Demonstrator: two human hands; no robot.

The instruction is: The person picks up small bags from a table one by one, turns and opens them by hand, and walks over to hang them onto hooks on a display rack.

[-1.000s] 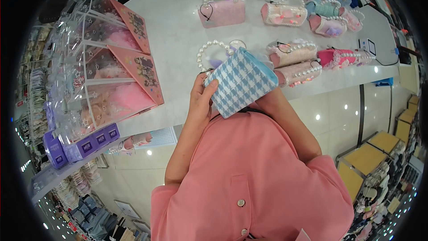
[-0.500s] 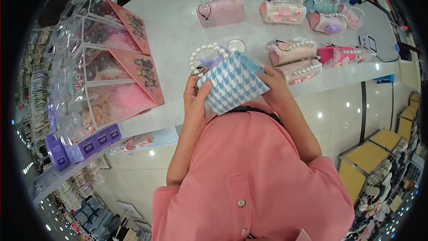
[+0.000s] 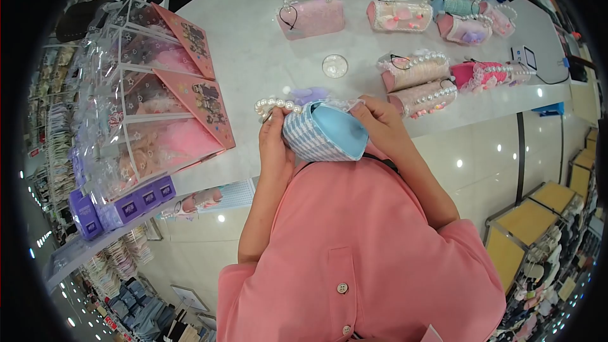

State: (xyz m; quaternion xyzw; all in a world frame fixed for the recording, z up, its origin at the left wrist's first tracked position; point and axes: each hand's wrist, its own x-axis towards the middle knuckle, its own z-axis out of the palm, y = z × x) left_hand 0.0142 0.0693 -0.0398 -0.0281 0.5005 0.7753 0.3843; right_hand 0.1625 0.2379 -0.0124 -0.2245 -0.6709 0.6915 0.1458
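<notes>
A small blue-and-white houndstooth handbag (image 3: pixel 310 134) is held between my two hands near the table's front edge. Its plain light blue end (image 3: pixel 341 128) faces up and to the right. My left hand (image 3: pixel 275 142) grips the bag's left side, beside the pearl handle (image 3: pixel 269 106). At the upper right edge, my right hand (image 3: pixel 379 120) pinches the bag between thumb and fingers. A lilac bow (image 3: pixel 308 94) shows at the bag's far side. Just beyond lies a round clear disc (image 3: pixel 334 66) on the white table.
Several small pearl-handled bags, including a pink one (image 3: pixel 310 16) and a cream one (image 3: pixel 400 15), stand toward the back and right. At left are clear display boxes (image 3: pixel 142 114) with pink panels and purple boxes (image 3: pixel 130 206). A small device (image 3: pixel 524 58) sits far right.
The bag has turned in my hands: its flat houndstooth face has tipped away and the light blue end has come into view. The pearl handle has swung lower and to the left.
</notes>
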